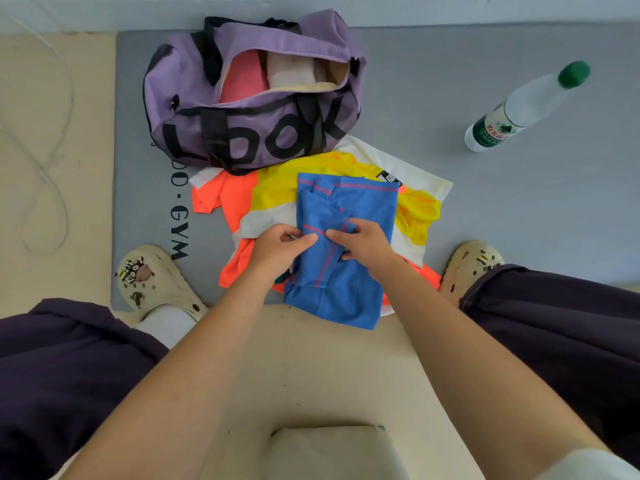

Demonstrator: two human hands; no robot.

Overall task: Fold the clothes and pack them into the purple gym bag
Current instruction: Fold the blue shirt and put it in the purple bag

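A pale cushioned block (332, 452) sits nearest the camera, at the bottom edge between the person's forearms, on the cream floor (332, 375).

The grey mat (485, 209) fills the upper part of the view, with black lettering ending in "GYM" along its left side. At its far end, against the wall, lies the purple gym bag (249, 98), black letters across its side and its top zip gaping open; a pink folded piece (242, 79) and a white folded piece (289, 72) already sit inside, side by side.

Just in front of the bag, touching its near edge, a jersey in orange, yellow and white (273, 199) lies spread flat on the mat. On top of it rests the blue garment with pink stripes (346, 271), partly folded, its near end hanging over the mat's edge onto the floor.

Dark trouser legs (554, 323) frame the scene at both sides, each ending in a cream clog (152, 282) planted on either side of the clothes.

A clear water bottle with a green cap (526, 105) stands on the mat, well apart to the right.

The left hand (280, 249) pinches a fold of the blue garment between thumb and curled fingers. The right hand (367, 245) grips the same fold just beside it, fingers curled over the fabric.
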